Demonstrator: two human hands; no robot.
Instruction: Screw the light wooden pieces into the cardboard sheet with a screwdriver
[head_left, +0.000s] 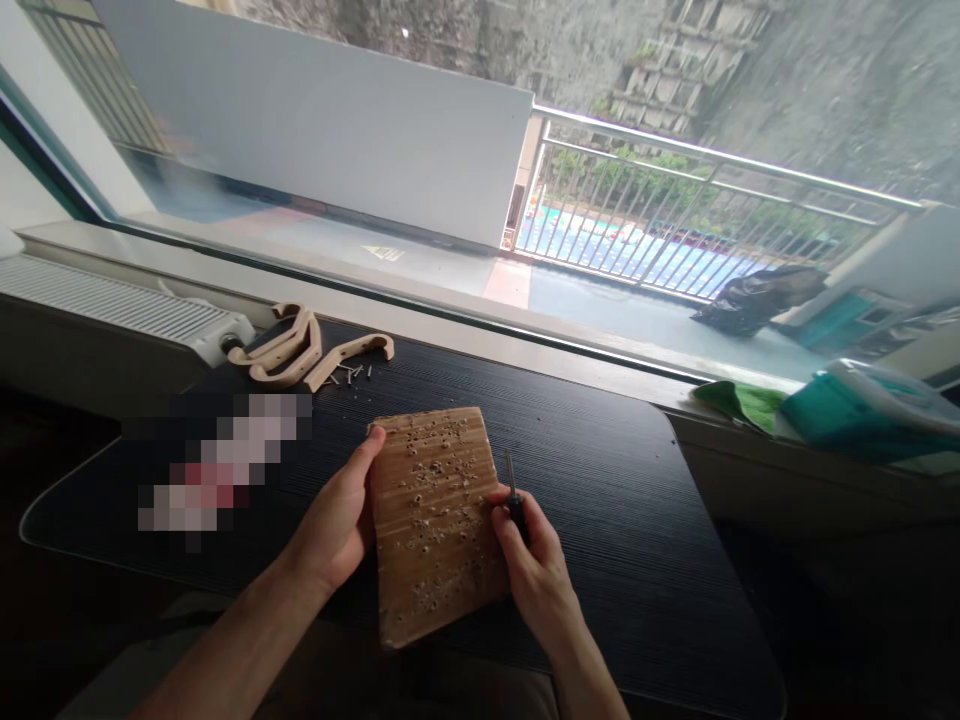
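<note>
A wooden board (439, 520), pitted with many small holes and splintered bits, is held up tilted over the dark table. My left hand (341, 515) grips its left edge, with the thumb on the near face at the top corner and the other fingers hidden behind. In my right hand (536, 550) is a screwdriver (514, 500) with a dark handle, its thin metal shaft pointing up and away. The fingers of that hand also touch the board's right edge. Past the board, several curved wooden hooks (349, 355) lie beside a few loose screws (352, 374).
The black table (615, 520) has rounded corners and stands against a window sill (480, 335). A white radiator (127, 305) is at the left. On the right sill are a green cloth (742, 402) and a teal container (862, 410). A blurred patch covers something on the table's left.
</note>
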